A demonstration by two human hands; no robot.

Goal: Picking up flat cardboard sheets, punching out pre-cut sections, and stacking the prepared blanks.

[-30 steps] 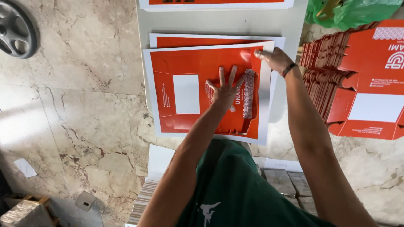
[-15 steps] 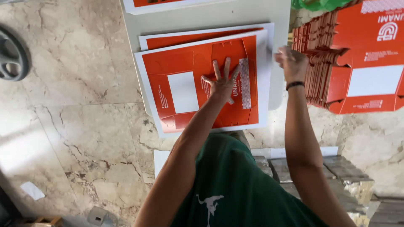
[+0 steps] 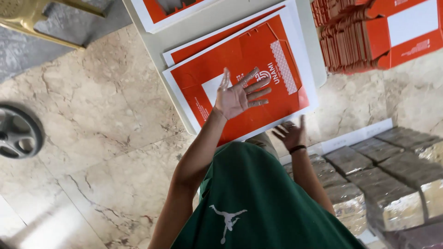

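- On the far left, a dark wheel (image 3: 17, 133) lies on the marble floor (image 3: 92, 152), and the brass-coloured legs of a chair (image 3: 41, 18) show at the top corner.
- Next along, a pale table (image 3: 203, 27) carries flat printed sheets; one red-and-white sheet (image 3: 170, 9) lies at its far end, well apart from the others.
- Nearer the person, the top red carton sheet (image 3: 277, 64), an unfolded box blank with a white border, rests on a second sheet (image 3: 194, 50) that peeks out beneath it.
- The left hand (image 3: 237, 94) lies flat on the top sheet, palm down, fingers spread apart, clamped on nothing.
- The right hand (image 3: 290, 133) is at the near edge of the same sheet, fingers splayed and loose; whether it touches the edge I cannot tell. A dark band (image 3: 297, 148) sits on that wrist.
- Below the hands, the person's green shirt (image 3: 258, 203) fills the lower middle.
- To the upper right, a stack of folded red cartons (image 3: 369, 37) stands beside the table.
- Lower right, plastic-wrapped bundles (image 3: 392, 180) are packed close together.
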